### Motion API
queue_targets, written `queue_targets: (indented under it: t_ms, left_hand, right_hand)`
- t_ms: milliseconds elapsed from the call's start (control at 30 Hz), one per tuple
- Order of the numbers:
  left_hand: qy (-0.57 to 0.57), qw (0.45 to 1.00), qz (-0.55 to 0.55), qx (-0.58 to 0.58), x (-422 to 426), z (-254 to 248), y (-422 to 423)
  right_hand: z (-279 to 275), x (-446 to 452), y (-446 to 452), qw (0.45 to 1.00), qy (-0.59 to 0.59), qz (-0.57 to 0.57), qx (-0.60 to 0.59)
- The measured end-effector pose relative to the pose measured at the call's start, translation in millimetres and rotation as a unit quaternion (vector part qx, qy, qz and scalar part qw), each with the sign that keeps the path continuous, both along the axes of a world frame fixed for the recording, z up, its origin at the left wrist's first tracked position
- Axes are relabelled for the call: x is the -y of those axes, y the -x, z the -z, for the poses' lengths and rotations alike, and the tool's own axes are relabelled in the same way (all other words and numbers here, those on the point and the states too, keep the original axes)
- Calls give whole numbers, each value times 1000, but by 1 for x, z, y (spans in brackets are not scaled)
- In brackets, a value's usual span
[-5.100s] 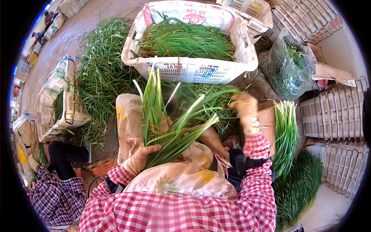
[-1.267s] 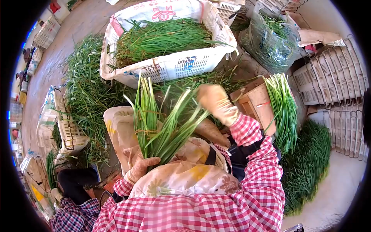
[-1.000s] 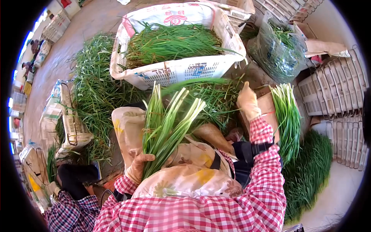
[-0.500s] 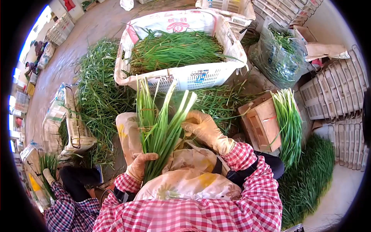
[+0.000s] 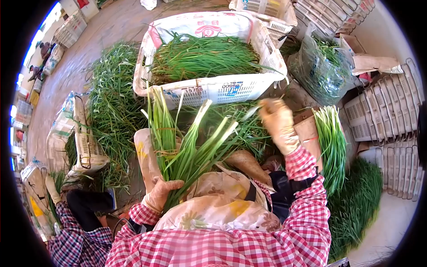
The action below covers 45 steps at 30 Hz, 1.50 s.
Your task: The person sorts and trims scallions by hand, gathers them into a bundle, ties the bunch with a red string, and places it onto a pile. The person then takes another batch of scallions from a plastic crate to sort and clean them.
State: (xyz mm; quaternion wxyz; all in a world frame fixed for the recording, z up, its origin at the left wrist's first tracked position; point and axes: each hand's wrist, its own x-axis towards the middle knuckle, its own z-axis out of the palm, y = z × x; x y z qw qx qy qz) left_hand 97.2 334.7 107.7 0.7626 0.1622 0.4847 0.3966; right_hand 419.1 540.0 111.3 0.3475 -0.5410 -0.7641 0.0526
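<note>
My gloved left hand (image 5: 164, 193) is wrapped round a bunch of garlic chives (image 5: 178, 155) above my lap. Their pale cut ends fan out away from me, and a tie circles part of the bunch on the left. My gloved right hand (image 5: 279, 124) is up to the right, apart from the bunch and smeared by motion. Its fingers look curled, and a pale blurred strip (image 5: 249, 113) extends from the fingertips; what it is, I cannot make out. A floral apron (image 5: 222, 204) covers my lap.
Ahead stands a white crate (image 5: 209, 91) of chives. Loose leaves (image 5: 115, 111) heap on the left. To the right, a bundle of chives (image 5: 331, 147) lies against a wooden stool (image 5: 307, 131), near a plastic bag (image 5: 322, 66) and stacked crates (image 5: 382, 107). A co-worker's sleeve (image 5: 80, 240) is at lower left.
My right hand has moved away from the bunch, out to the right and farther from me. The held chives have spread wider, while my left hand keeps its grip.
</note>
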Motion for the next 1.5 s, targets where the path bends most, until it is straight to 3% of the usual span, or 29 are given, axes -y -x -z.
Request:
queue_targets:
  t_ms: [133,167,200,233,267,300,333,367,467,567,633,733,800,900,1033,1133,1267,1300,1333,1400,1500]
  left_hand:
    - [-107,991,-62,-51,1,-11,-11]
    - [-88,993,-62,-46,3,-9,-10]
    - [-89,992,-76,-37,3,-12,-14]
    - [-88,992,-88,-30,3,-18,-20]
    - [-88,991,-97,-21,3,-21,-24]
    - [-112,989,-86,-48,3,-19,-24]
    - [-136,984,-72,-91,4,-18,-23]
    - [-160,976,-58,-134,5,-18,-22]
    - [-241,912,-3,-332,0,-45,-30]
    - [-138,984,-52,-97,2,-37,-29]
    - [-101,992,-69,6,5,-20,-28]
    - [-38,996,-52,59,3,-25,-25]
    - [-30,997,-39,62,-1,-28,-25]
    - [-15,998,-22,63,-1,-27,-25]
    - [11,997,11,71,1,-4,-14]
    - [24,998,33,57,0,-2,-15]
    - [20,995,8,98,8,12,-14]
    - [19,995,9,93,8,11,-13]
    - [18,996,8,89,8,9,-12]
    - [-6,995,2,97,8,-2,-13]
    - [-42,994,-12,96,4,-12,-17]
  right_hand:
    - [20,-20,-29,937,21,184,297]
    - [1,-7,-10,936,197,166,239]
    - [-4,11,3,992,125,7,-10]
    - [-18,33,27,897,264,-99,-339]
    - [-31,48,41,923,221,-162,-271]
    - [-31,60,54,880,321,-172,-304]
    - [-54,62,64,855,434,-171,-226]
    - [-55,69,74,811,489,-145,-286]
    - [-41,61,82,752,571,-112,-309]
    - [-31,58,77,641,677,-112,-343]
    - [-24,62,78,659,651,-124,-355]
    - [-29,64,81,665,640,-131,-363]
    - [-34,63,78,661,651,-139,-346]
    - [-44,61,83,706,638,-104,-288]
    - [-36,47,77,694,660,-150,-244]
    - [-33,46,81,763,606,-127,-184]
    - [-59,40,75,749,614,-153,-198]
    - [-61,41,71,763,577,-119,-265]
    - [-39,38,54,753,506,-155,-390]
    - [-59,36,48,827,449,-34,-337]
    - [-32,51,36,840,373,-110,-378]
